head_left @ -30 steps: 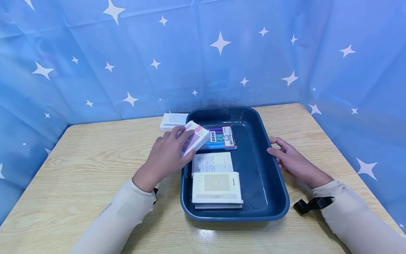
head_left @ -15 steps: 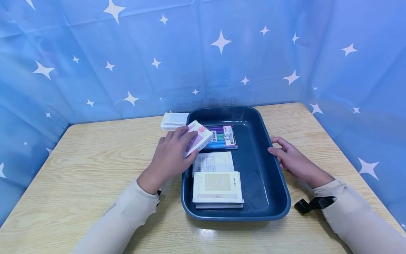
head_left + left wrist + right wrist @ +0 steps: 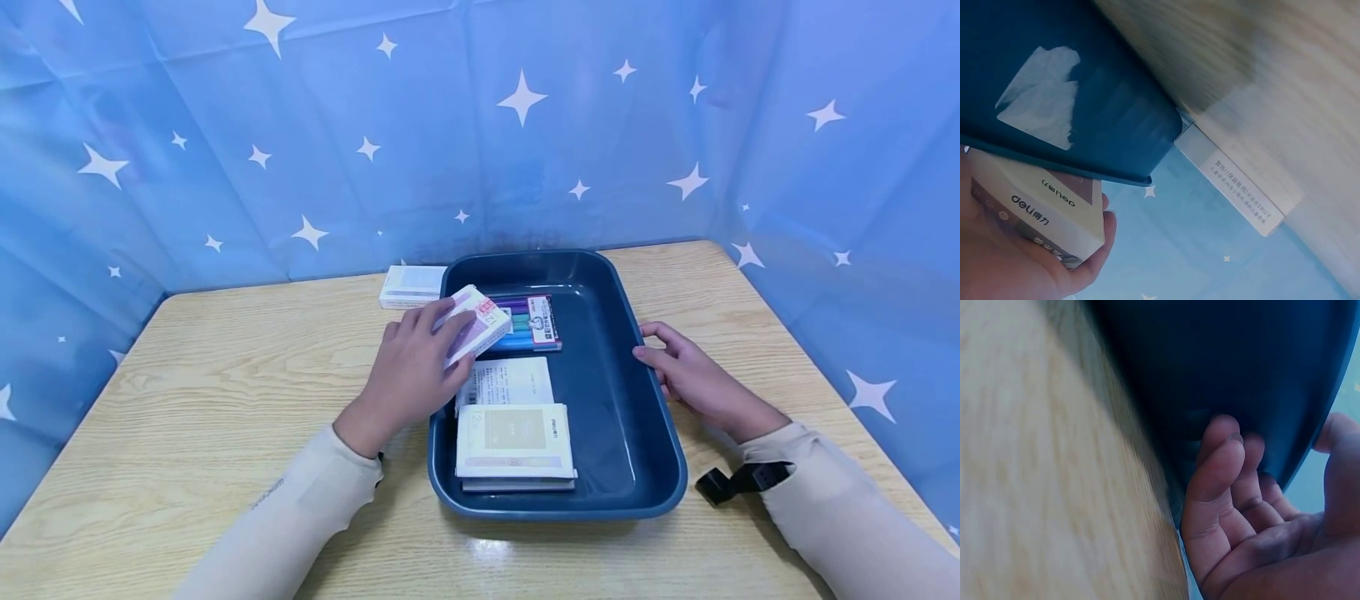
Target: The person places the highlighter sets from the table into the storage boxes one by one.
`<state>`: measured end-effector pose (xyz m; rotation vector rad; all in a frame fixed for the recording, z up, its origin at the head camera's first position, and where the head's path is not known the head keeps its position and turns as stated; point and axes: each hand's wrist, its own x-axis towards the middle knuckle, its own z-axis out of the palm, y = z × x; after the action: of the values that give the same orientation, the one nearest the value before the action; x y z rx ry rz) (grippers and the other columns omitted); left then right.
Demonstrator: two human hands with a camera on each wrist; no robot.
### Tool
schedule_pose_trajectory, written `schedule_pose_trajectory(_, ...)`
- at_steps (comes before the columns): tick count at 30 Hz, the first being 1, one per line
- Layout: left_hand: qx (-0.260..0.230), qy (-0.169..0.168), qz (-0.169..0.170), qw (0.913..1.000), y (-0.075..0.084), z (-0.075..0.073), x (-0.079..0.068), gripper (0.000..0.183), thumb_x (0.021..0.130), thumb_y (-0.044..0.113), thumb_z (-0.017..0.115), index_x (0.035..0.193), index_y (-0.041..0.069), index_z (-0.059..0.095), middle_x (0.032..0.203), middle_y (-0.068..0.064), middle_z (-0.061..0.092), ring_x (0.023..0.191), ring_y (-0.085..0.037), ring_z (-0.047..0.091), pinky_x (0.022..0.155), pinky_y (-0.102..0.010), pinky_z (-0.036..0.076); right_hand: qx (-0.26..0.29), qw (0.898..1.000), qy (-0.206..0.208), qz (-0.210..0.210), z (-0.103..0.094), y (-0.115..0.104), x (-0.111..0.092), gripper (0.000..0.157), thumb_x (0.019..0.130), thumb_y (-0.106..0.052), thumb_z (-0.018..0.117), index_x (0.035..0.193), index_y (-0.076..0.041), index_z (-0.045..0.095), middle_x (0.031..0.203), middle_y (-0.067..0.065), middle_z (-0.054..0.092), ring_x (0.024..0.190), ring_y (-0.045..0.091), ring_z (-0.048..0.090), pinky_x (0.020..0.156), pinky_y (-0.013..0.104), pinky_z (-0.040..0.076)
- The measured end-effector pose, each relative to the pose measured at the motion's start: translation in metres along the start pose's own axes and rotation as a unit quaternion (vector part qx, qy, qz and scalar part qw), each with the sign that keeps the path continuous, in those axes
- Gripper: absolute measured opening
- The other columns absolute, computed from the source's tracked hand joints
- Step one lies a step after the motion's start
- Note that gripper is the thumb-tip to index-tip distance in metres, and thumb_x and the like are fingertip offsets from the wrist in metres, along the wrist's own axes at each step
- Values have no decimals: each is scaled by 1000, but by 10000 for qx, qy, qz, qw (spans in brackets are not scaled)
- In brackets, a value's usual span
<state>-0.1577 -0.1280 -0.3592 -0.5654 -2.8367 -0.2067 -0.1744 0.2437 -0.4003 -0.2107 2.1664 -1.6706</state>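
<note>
In the head view my left hand (image 3: 416, 362) grips a small white-and-purple cardboard box (image 3: 480, 323), tilted, over the left rim of a dark blue plastic tray (image 3: 600, 400). The left wrist view shows the deli lettering on this box (image 3: 1054, 206), with the fingers wrapped round it. My right hand (image 3: 686, 375) holds the tray's right rim, thumb on top. Seen from the right wrist, its curled fingers (image 3: 1216, 469) lie against the tray's outer wall. Inside the tray, a clear pack of coloured pens (image 3: 542, 321) lies at the back, partly hidden by the held box.
Nearer the front of the tray lie a white box with printed text (image 3: 517, 379) and a cream box (image 3: 513, 437) on top of another. One more white box (image 3: 411, 285) rests on the wooden table (image 3: 225, 400) behind the left hand. A blue star-patterned curtain (image 3: 420, 125) surrounds the table.
My left hand has moved slightly to the right with the small box, further over the tray and the pen pack. The right hand stays on the rim.
</note>
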Motion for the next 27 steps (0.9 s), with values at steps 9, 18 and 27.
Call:
schedule_pose_trajectory(9,301,-14,88,9995,0,3,-1,58,96,50,53,149,29,46,157,-7,38,136,-34,43,103,-53,42,0,10000,0,-12,0,0,0,33,107,-39,44,132,-19,40,86,-2,71,67,13,68,62,28,56)
schedule_pose_trajectory(18,407,-68,190,9990,1,3,-1,59,95,49,56,150,29,46,157,-8,38,136,-35,43,102,-54,43,82,10000,-39,-17,2,-1,1,31,107,-37,44,130,-18,40,82,-3,70,64,12,65,60,29,56)
schedule_pose_trajectory(27,399,-46,243,9989,2,3,0,59,95,49,56,149,28,46,158,-9,38,136,-35,42,101,-54,43,34,10000,-10,2,2,-1,0,31,107,-37,45,131,-18,40,80,-3,69,62,12,64,60,30,55)
